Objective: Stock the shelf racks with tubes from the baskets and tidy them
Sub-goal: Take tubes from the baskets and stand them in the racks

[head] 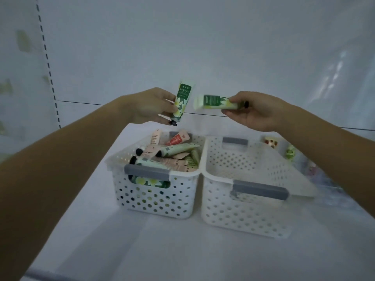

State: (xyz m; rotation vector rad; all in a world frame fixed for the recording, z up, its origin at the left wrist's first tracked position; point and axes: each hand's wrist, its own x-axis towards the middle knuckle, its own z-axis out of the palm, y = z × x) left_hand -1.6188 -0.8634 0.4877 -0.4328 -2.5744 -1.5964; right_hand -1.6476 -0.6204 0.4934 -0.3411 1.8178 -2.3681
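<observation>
Two white perforated baskets sit side by side on the shelf (182, 250): the left basket (154, 197) holds piled tubes (172, 157), the right basket (243, 211) none (bare inside). Above them, the left hand (151, 106) grips an upright green floral tube (181, 102), the right hand (255, 112) a sideways green tube (215, 102).

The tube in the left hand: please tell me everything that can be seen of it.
The green tube in the left hand looks like soft plastic, printed with white flowers and a dark green label. It stands nearly upright, black cap down, flat crimped end up. Thumb and fingers pinch its lower part. It hangs above the left basket, touching nothing else.
</observation>
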